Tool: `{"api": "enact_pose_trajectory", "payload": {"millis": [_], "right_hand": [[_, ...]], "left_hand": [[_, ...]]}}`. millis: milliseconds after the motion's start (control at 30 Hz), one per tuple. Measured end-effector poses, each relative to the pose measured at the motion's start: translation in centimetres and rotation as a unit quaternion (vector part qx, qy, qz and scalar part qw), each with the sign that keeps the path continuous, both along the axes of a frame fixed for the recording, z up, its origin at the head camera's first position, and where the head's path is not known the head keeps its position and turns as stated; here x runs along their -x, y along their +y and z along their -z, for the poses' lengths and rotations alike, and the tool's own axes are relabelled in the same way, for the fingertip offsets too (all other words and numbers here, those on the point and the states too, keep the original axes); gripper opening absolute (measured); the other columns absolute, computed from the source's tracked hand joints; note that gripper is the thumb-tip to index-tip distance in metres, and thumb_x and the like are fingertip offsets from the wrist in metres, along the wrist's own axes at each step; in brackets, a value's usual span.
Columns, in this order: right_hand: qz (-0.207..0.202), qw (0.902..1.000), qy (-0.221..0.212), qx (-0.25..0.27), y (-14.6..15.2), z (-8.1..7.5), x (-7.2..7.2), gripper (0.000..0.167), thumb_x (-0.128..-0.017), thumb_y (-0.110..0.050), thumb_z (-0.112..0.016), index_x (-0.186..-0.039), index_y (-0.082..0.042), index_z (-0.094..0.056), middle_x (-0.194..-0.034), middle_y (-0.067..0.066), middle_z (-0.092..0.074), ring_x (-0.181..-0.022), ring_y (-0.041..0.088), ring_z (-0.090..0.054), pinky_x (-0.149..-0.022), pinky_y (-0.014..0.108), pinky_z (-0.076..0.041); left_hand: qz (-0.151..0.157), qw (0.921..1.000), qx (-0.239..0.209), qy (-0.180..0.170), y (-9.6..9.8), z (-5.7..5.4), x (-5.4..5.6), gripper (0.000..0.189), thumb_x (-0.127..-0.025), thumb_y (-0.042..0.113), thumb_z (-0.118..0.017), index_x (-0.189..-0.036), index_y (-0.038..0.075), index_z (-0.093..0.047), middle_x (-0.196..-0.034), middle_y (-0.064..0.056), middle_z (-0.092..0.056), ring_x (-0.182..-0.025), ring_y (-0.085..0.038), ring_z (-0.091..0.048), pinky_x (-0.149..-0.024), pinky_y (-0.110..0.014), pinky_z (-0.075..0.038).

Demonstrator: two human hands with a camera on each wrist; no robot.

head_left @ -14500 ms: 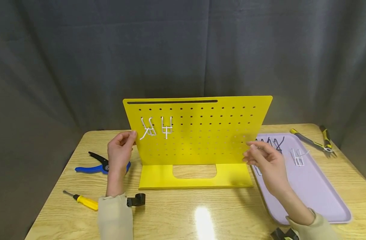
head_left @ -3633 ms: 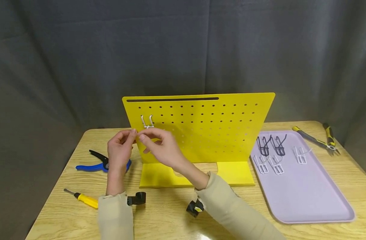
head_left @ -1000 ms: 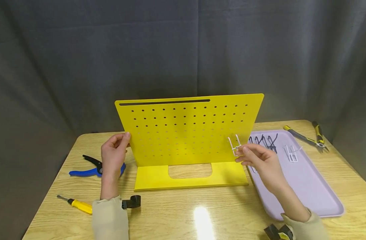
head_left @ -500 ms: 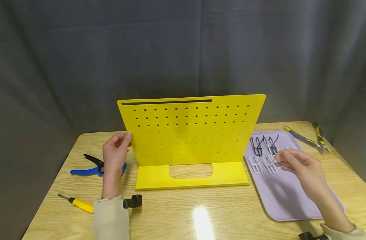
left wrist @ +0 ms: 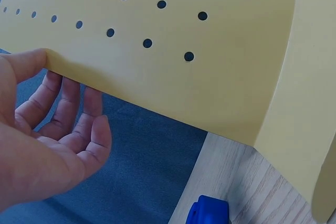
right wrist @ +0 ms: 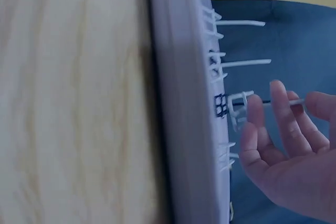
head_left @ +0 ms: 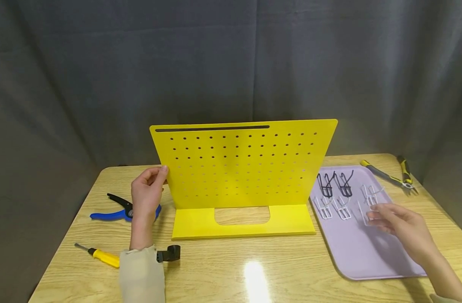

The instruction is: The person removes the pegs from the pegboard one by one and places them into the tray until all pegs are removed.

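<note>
My left hand (head_left: 146, 195) grips the left edge of a yellow pegboard (head_left: 240, 200), thumb in front and fingers behind, as the left wrist view shows. No hooks hang on its panel. Over the lilac tray (head_left: 367, 256), my right hand (head_left: 407, 229) pinches a white wire pegboard hook (head_left: 362, 213) by its prong. In the right wrist view this hook (right wrist: 239, 98) points its frame toward the tray. Two black hooks (head_left: 326, 191) lie at the tray's far end. Nearer are two white hooks (head_left: 324, 211), with a third white hook (head_left: 371, 198) to their right.
Yellow-and-black pliers (head_left: 386, 173) lie behind the tray, beside another similar handle (head_left: 404, 170). Left of the pegboard are a blue-handled cutter (head_left: 111, 216) and a yellow screwdriver (head_left: 105, 257) on the wooden table (head_left: 212, 273). A dark curtain (head_left: 200, 71) hangs behind.
Two white hooks hung on the board at first, then one; now none. My right hand has carried the last hook rightward and down over the tray. The left hand keeps its grip.
</note>
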State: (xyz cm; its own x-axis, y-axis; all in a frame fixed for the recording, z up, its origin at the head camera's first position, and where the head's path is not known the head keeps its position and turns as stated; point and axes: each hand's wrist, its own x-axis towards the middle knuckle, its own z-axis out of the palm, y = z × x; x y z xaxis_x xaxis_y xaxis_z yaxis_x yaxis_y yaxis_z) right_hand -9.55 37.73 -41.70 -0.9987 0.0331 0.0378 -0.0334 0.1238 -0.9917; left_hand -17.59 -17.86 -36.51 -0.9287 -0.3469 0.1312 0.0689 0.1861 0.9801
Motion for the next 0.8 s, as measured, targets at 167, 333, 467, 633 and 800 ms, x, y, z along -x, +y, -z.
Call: {"api": "enact_pose_trajectory", "payload": {"millis": [167, 333, 467, 633, 800], "right_hand": [[-0.021, 0.9991, -0.034, -0.017, 1.0, 0.5, 0.3, 0.023, -0.101, -0.016, -0.05, -0.1, -0.024, -0.071, -0.091, -0.004, -0.073, -0.082, 0.01, -0.07, -0.071, 0.021, -0.054], [-0.02, 0.9986, -0.05, 0.002, 1.7, 1.2, 0.6, 0.022, -0.101, -0.017, -0.05, -0.099, -0.027, -0.069, -0.091, -0.004, -0.073, -0.081, 0.011, -0.071, -0.07, 0.024, -0.055], [-0.01, 0.9982, -0.057, 0.013, 2.1, 1.4, 0.6, 0.02, -0.101, -0.019, -0.051, -0.099, -0.028, -0.069, -0.091, -0.006, -0.073, -0.08, 0.011, -0.071, -0.068, 0.024, -0.055], [-0.006, 0.997, -0.077, -0.001, 2.3, 1.4, 0.5, 0.019, -0.101, -0.021, -0.051, -0.099, -0.031, -0.068, -0.092, -0.01, -0.072, -0.081, 0.009, -0.07, -0.069, 0.024, -0.055], [-0.009, 0.9946, -0.091, -0.048, 2.0, 1.2, 0.2, 0.018, -0.101, -0.021, -0.051, -0.104, -0.035, -0.062, -0.092, -0.015, -0.071, -0.081, 0.009, -0.07, -0.068, 0.025, -0.055]], "left_hand": [[-0.001, 1.0, 0.003, -0.001, 0.0, 0.2, 0.0, 0.04, -0.093, 0.038, -0.061, -0.109, 0.002, -0.067, -0.087, 0.008, -0.062, -0.081, -0.009, -0.059, -0.074, -0.025, -0.045], [-0.001, 0.9999, 0.003, -0.011, 0.2, 0.1, 0.0, 0.042, -0.093, 0.04, -0.061, -0.11, 0.002, -0.067, -0.095, -0.001, -0.063, -0.084, -0.011, -0.059, -0.078, -0.027, -0.046], [0.0, 0.9998, 0.002, -0.018, 0.3, 0.1, 0.0, 0.042, -0.093, 0.04, -0.061, -0.111, 0.003, -0.066, -0.097, -0.003, -0.063, -0.085, -0.012, -0.058, -0.08, -0.03, -0.045], [0.003, 0.9999, 0.0, -0.017, 0.4, 0.2, 0.1, 0.042, -0.093, 0.04, -0.061, -0.11, 0.002, -0.066, -0.096, -0.002, -0.063, -0.085, -0.013, -0.059, -0.081, -0.031, -0.046], [0.006, 0.9999, -0.001, -0.015, 0.5, 0.2, 0.2, 0.042, -0.092, 0.041, -0.061, -0.109, 0.002, -0.066, -0.099, -0.006, -0.063, -0.088, -0.017, -0.059, -0.08, -0.03, -0.044]]}}
